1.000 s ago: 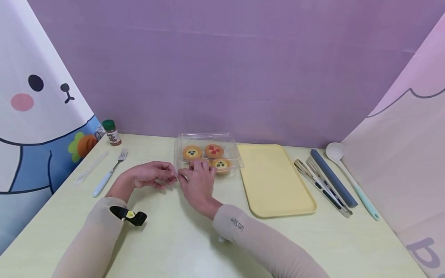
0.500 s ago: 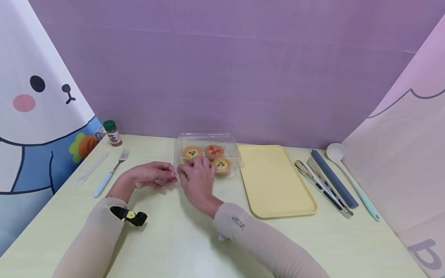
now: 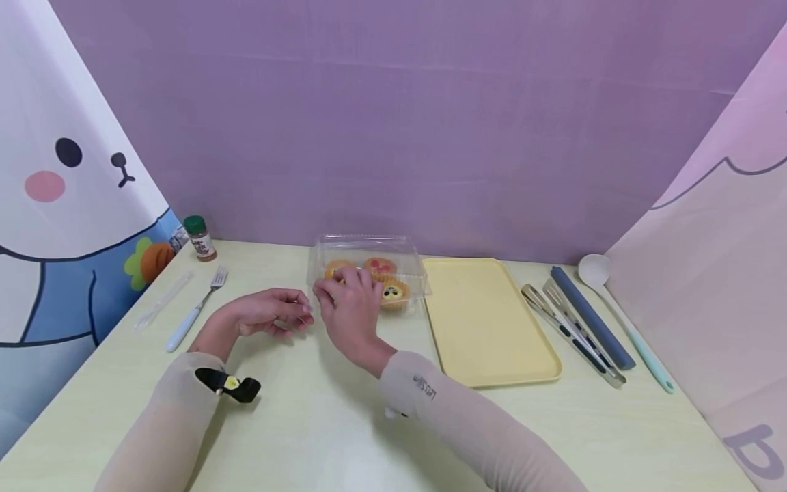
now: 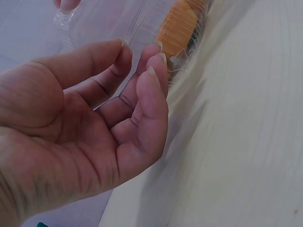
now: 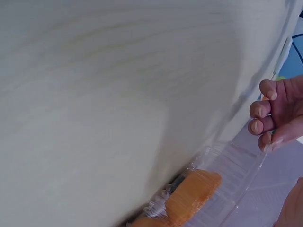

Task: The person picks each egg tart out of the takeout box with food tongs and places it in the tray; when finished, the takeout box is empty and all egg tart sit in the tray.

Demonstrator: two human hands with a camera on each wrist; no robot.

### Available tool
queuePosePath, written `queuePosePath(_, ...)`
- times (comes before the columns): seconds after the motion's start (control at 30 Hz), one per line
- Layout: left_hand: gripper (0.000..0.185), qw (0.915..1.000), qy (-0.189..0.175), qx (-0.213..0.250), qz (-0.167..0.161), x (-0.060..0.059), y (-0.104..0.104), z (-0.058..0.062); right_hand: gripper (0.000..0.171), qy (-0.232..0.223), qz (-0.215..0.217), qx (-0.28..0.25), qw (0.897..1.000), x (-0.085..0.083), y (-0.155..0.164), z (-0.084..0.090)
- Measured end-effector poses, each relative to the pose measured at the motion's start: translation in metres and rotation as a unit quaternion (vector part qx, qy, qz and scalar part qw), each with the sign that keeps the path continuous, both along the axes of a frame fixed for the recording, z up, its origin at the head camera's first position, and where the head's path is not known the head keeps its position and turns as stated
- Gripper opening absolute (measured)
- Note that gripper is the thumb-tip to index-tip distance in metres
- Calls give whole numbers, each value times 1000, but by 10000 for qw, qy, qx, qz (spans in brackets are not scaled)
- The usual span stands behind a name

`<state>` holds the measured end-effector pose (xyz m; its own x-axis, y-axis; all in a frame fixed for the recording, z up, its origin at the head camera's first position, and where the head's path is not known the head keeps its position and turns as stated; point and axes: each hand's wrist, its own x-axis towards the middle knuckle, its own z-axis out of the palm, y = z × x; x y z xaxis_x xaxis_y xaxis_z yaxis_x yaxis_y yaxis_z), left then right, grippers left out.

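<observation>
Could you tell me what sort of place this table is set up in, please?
Probably a staged tabletop booth for recording, not a real kitchen: cartoon panels and a purple backdrop wall in the table, and the fork, tray and tongs lie in a neat row beside the tart box.

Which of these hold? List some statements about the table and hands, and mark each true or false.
1. The right hand grips the clear box at its corner. True.
2. The yellow tray holds the tarts. False: the tarts sit in the box.
3. The fork lies to the left of the left hand. True.
4. The left hand grips the jar. False: it holds nothing, and the jar stands apart at the table's far left corner.
</observation>
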<state>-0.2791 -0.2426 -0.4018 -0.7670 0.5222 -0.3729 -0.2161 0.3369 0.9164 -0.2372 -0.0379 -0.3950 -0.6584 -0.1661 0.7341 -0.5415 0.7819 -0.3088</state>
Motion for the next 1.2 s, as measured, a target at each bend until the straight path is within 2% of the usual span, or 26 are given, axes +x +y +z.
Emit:
queuePosePath(0.4,12,10000,18,30,15,0,0,0,8,17,-135,-61,9999,-3,-2,11)
queuePosePath(0.73,11,10000,-10,23,22,1,-1,-2,9,-431,-242,-309,9983,-8,-5,27)
queuePosePath(1.2,12,10000,54,-19,-20,2,-3,2,13,-694,-76,-825,9941,-14,-6,50)
